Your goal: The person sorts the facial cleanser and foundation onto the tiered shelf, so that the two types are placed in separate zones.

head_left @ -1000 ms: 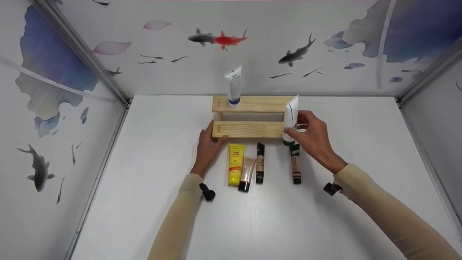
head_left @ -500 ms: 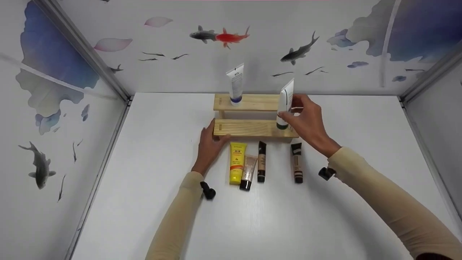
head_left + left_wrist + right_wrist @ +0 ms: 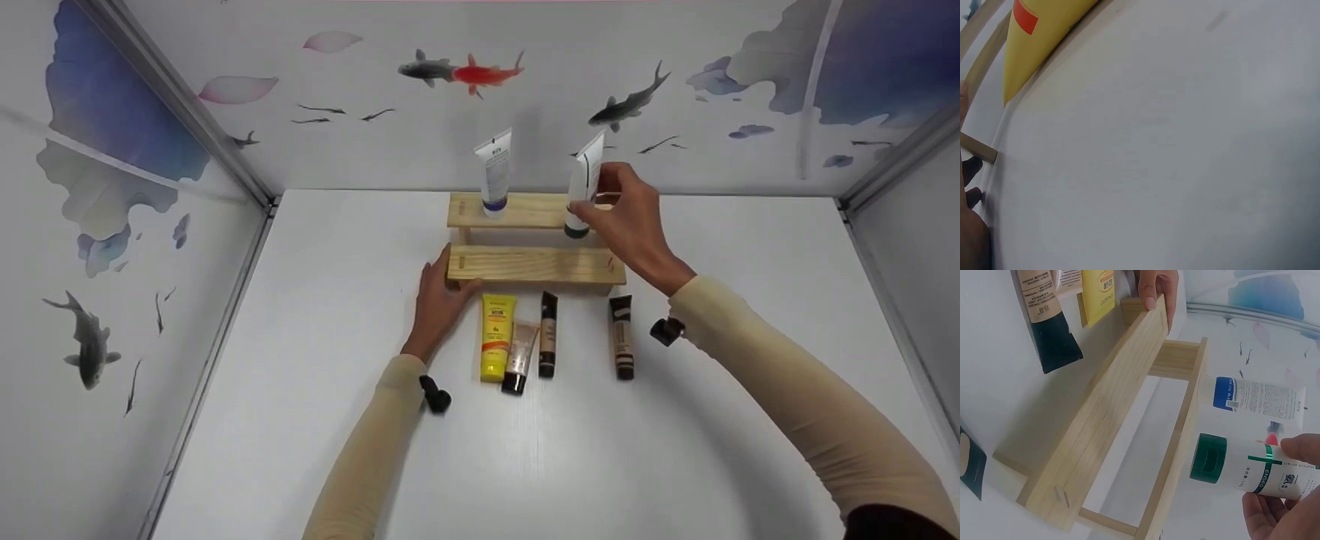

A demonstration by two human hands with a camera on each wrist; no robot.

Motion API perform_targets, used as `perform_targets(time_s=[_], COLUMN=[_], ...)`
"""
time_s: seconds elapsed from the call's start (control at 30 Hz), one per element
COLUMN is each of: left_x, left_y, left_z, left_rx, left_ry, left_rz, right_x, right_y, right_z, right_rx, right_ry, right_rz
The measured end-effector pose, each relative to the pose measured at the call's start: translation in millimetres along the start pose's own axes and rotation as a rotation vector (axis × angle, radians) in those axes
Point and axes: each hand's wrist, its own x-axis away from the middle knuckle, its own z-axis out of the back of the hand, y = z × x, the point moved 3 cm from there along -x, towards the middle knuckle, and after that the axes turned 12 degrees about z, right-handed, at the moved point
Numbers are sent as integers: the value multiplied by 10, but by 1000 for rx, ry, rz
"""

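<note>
A white tube with a green cap (image 3: 1209, 458) is pinched between the thumb and fingers of my right hand (image 3: 628, 217). It is held cap down, over the right part of the rear step of a two-step wooden rack (image 3: 536, 264). My left hand (image 3: 441, 304) grips the left end of the front step, its thumb on the front edge. On the rear step, to the left, a white tube with a blue band (image 3: 496, 174) stands on its cap. Only the edge of the left hand (image 3: 972, 239) shows in the left wrist view.
In front of the rack lie a yellow tube (image 3: 496, 337), a small beige tube with a black cap (image 3: 520, 356) and a slim black-and-beige tube (image 3: 548, 335). Another black-and-beige tube (image 3: 622, 337) lies farther right. A fish-patterned wall (image 3: 360, 142) rises behind the rack.
My right hand has carried the green-capped tube up, back and slightly left, from in front of the rack's right end to over the rear step. The left hand stays on the rack.
</note>
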Motion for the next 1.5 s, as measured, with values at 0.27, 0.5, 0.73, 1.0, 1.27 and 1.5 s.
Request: perform_targets(time_s=[0.27, 0.5, 0.73, 1.0, 1.27, 1.5], left_x=[-6, 0, 11, 21, 21, 20], left_y=[-11, 1, 4, -16, -7, 2], left_z=[-4, -4, -2, 15, 17, 20], left_rx=[0, -17, 14, 42, 26, 11], left_ry=[3, 15, 0, -8, 1, 8], left_rz=[-4, -28, 0, 1, -16, -3], right_x=[-127, -254, -323, -368, -385, -365], right_y=[52, 61, 55, 31, 58, 108], right_z=[-85, -177, -302, -471, -521, -534], right_rx=[-9, -24, -33, -39, -43, -39], right_ry=[10, 23, 15, -6, -9, -14], right_rz=[10, 22, 19, 24, 12, 5])
